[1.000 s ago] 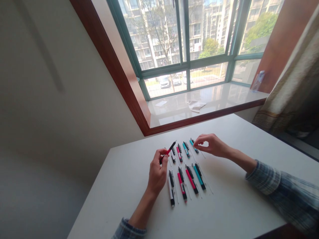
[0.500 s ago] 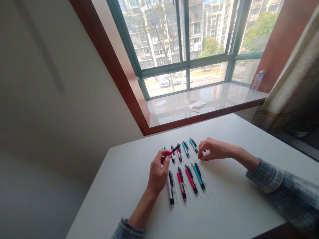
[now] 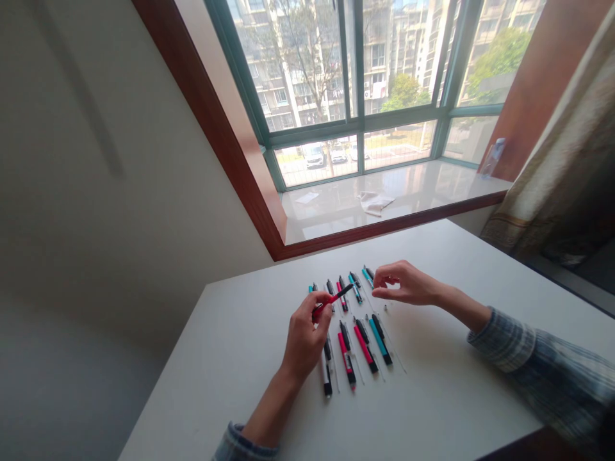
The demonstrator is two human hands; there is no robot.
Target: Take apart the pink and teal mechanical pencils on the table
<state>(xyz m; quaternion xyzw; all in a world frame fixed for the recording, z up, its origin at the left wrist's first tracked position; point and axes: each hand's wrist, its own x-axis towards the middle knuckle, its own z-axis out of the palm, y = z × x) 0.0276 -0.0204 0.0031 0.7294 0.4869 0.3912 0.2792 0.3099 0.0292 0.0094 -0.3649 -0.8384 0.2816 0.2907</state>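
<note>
My left hand (image 3: 307,336) is closed on a red and black pen (image 3: 342,293), whose black end points up and to the right. The pen's lower part is hidden by the fingers. To the right, my right hand (image 3: 408,282) hovers above the table with bent fingers, the thumb slightly apart from them, and no object shows in it. It partly covers a teal pen (image 3: 368,275) in the far row. A small pen tip (image 3: 385,308) lies just below that hand. Nearer to me lie a white pen (image 3: 327,371), red pens (image 3: 346,362) (image 3: 366,349) and a teal pen (image 3: 381,342).
Thin refills (image 3: 398,358) lie between the taken-apart pens on the white table (image 3: 230,358). Behind it, a window sill (image 3: 331,224) holds a cloth (image 3: 376,203), a paper (image 3: 307,198) and a clear bottle (image 3: 492,158). A curtain (image 3: 542,160) hangs at the right.
My right hand has moved left and a little up, uncovering a small pen tip on the table. The pen in my left hand now tilts slightly lower.
</note>
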